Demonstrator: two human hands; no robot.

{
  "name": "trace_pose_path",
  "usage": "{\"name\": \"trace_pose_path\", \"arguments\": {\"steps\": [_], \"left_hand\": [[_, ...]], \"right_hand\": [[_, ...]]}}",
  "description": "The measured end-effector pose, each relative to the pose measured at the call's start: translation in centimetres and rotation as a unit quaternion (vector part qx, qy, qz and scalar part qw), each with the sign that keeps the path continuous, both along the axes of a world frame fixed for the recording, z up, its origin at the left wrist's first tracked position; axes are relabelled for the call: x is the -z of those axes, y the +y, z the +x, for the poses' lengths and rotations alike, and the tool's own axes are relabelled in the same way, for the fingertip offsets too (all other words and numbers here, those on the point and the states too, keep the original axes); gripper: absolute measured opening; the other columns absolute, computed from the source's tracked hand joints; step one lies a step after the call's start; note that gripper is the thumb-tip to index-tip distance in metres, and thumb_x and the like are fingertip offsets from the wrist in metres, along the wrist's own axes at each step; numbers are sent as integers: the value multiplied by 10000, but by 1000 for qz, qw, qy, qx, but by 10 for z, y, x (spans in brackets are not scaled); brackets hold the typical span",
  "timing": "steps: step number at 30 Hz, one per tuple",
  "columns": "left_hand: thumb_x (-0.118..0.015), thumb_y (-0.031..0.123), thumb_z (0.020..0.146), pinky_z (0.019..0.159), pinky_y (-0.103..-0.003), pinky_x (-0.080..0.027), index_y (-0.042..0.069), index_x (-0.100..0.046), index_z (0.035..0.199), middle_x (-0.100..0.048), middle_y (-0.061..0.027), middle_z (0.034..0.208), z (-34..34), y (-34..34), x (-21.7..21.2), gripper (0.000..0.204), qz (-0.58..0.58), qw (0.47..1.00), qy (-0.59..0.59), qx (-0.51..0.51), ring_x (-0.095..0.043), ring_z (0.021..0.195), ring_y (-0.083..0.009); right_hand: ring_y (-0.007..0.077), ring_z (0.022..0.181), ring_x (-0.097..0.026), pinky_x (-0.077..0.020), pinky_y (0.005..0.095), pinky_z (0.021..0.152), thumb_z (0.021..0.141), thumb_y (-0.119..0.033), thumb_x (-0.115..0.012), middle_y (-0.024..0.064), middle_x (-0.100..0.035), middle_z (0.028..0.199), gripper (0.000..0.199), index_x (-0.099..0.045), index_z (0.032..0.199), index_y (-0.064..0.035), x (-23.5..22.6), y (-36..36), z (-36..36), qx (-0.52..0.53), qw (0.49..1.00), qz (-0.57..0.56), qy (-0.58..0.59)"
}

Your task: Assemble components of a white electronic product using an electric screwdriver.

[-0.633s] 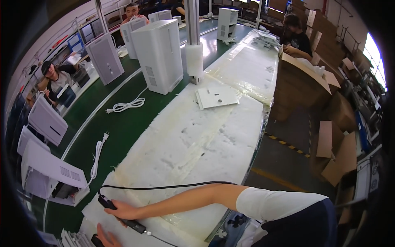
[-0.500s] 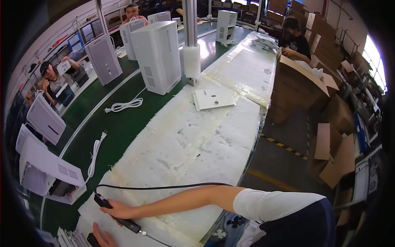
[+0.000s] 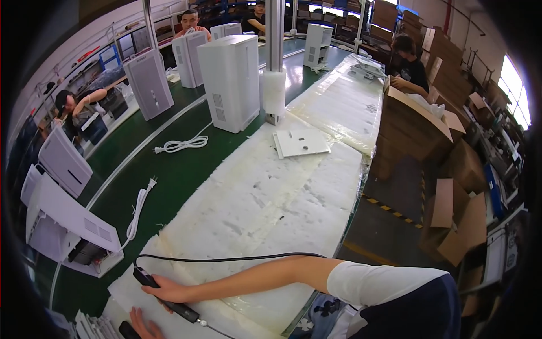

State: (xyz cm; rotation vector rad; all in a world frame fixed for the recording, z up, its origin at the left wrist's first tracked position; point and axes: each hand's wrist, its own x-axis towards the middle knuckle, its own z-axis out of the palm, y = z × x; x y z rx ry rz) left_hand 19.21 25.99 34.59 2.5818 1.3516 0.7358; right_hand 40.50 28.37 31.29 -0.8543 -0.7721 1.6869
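While the right hand still grips a black tool, one co-worker's arm now bends inward. Left hand: hold unclear.

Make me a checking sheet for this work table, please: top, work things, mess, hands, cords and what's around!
Surface: white padding with dark smudges.
Job's things: black tool, gripped.
Clutter: loose white panel lying on the padding.
Hands: right hand holds the tool; left hand partly cut off, grip unclear.
Cables: black cord above the right forearm; bundled white cord on the green table.
Surroundings: open white machine at left; cardboard box at right.
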Motion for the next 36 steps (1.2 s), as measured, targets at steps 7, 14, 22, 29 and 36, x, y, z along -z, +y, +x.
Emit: {"name": "trace_pose_path", "arguments": {"steps": [7,14,22,29,36], "left_hand": [[-549,154,984,1125,-506,-325,4,-545,1369,-481,-251,1440,14,-10,-16,413,-23,999,30,1,-428,1347,-434],[-550,175,986,1162,-482,-284,2,-513,1398,-424,-221,1506,-19,11,18,448,-19,999,-10,-25,-374,1407,-400],[-579,58,966,1191,-416,-279,37,-484,1424,-350,-188,1579,-19,9,34,468,-39,995,-70,-52,-341,1455,-356],[-608,68,952,1182,-394,-295,49,-488,1420,-371,-165,1568,-26,2,24,484,-47,995,-76,-46,-355,1451,-348],[-628,85,942,1160,-373,-332,67,-500,1412,-367,-157,1570,-23,-1,25,487,-55,993,-82,-62,-355,1450,-345]], "right_hand": [[174,406,-520,-461,331,376,1006,-441,-570,56,-488,655,393,-411,1082,-90,-4,-6,6,7,1000,-12,-8],[173,430,-548,-475,336,393,1007,-453,-565,62,-511,673,417,-407,1092,-76,-10,-8,7,-5,1000,5,-15],[210,477,-591,-507,371,444,1006,-434,-559,87,-540,683,419,-433,1042,-36,-15,-5,14,13,990,3,-137],[216,561,-594,-546,385,530,1000,-422,-605,88,-571,766,413,-432,1118,-67,-18,-10,7,6,998,-39,-45],[227,583,-611,-561,401,541,983,-425,-634,93,-576,755,462,-412,1206,-87,-13,-9,10,18,999,-38,-29]]}}
